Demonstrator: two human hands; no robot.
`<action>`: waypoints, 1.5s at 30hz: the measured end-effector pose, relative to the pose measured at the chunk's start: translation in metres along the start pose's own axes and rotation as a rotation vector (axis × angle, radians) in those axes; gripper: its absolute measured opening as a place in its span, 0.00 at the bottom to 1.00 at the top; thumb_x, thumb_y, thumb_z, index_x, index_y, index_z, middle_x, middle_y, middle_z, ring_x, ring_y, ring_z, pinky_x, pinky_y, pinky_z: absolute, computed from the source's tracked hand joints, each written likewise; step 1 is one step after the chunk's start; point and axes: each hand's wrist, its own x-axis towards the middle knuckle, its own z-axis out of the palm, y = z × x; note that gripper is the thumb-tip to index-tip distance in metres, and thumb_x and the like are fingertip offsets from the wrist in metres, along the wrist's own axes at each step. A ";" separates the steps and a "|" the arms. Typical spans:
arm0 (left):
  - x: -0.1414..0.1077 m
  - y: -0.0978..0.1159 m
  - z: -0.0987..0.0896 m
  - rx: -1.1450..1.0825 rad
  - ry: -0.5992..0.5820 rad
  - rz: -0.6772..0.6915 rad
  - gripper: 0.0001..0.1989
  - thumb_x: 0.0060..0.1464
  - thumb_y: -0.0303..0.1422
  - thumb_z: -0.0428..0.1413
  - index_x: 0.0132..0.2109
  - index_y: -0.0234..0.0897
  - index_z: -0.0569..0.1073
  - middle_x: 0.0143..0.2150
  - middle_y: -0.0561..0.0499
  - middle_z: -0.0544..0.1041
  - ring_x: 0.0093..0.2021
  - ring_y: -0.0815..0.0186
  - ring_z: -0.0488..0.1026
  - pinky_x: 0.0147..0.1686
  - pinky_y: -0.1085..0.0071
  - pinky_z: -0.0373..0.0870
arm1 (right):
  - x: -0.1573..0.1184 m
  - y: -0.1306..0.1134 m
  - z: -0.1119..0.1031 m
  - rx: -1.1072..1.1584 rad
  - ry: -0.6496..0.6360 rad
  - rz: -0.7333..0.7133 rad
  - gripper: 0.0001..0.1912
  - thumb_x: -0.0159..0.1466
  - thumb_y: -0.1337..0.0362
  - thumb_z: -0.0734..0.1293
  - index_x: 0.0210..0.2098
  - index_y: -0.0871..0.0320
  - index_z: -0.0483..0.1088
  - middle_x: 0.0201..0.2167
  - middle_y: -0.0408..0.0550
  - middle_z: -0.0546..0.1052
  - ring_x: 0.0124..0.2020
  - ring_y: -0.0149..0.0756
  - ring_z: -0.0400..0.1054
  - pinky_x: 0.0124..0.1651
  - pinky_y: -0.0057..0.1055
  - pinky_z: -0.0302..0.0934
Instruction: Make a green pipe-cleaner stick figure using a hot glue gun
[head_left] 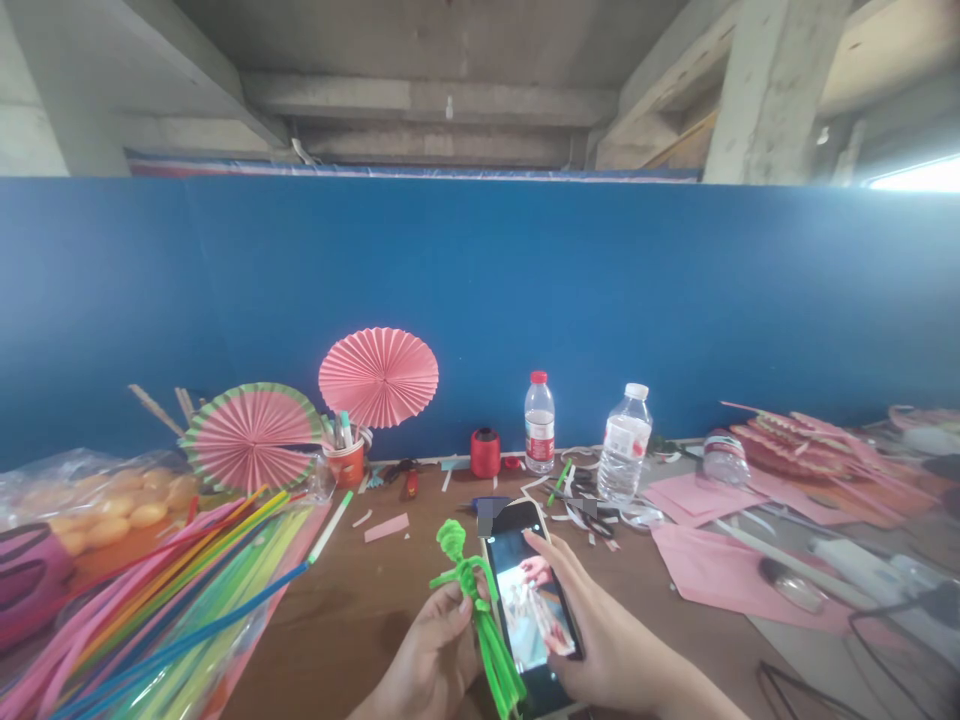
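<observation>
A green pipe-cleaner figure with a round head and thin arms is pinched in my left hand, at the bottom centre. Right beside it, my right hand is wrapped round the right side of a phone. One finger of that hand rests on the upper part of the screen, which is lit and shows hands over a pale surface. The phone stands tilted over the brown table, close against the figure.
Coloured pipe cleaners spread at left, near a bag of orange balls. Pink paper fans, a pen cup, red thread and two bottles line the blue partition. Pink paper and cables lie right.
</observation>
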 end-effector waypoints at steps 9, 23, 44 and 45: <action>0.001 0.001 -0.001 0.016 -0.012 -0.014 0.07 0.51 0.26 0.50 0.34 0.33 0.73 0.32 0.45 0.76 0.39 0.57 0.73 0.43 0.60 0.63 | -0.001 -0.005 0.003 0.007 -0.047 0.127 0.52 0.40 0.73 0.61 0.61 0.50 0.35 0.63 0.51 0.35 0.61 0.53 0.38 0.57 0.45 0.45; 0.000 0.001 0.001 0.011 -0.054 -0.011 0.07 0.51 0.26 0.50 0.35 0.32 0.73 0.36 0.42 0.76 0.39 0.55 0.73 0.42 0.58 0.64 | 0.001 0.002 0.000 0.121 0.004 -0.062 0.49 0.41 0.77 0.57 0.61 0.52 0.38 0.62 0.50 0.40 0.61 0.45 0.43 0.59 0.39 0.44; 0.001 -0.001 0.000 -0.017 -0.041 0.005 0.06 0.50 0.26 0.51 0.33 0.33 0.73 0.33 0.44 0.76 0.38 0.56 0.73 0.44 0.58 0.63 | 0.001 0.002 0.002 0.548 0.041 0.001 0.39 0.52 0.73 0.57 0.61 0.50 0.39 0.63 0.41 0.43 0.63 0.36 0.35 0.61 0.38 0.34; 0.000 -0.001 0.000 -0.017 -0.036 0.004 0.06 0.50 0.26 0.51 0.33 0.33 0.73 0.33 0.44 0.76 0.38 0.56 0.73 0.44 0.58 0.63 | 0.001 0.001 0.003 0.558 0.042 0.011 0.39 0.52 0.72 0.57 0.61 0.50 0.39 0.62 0.42 0.43 0.62 0.37 0.37 0.61 0.38 0.36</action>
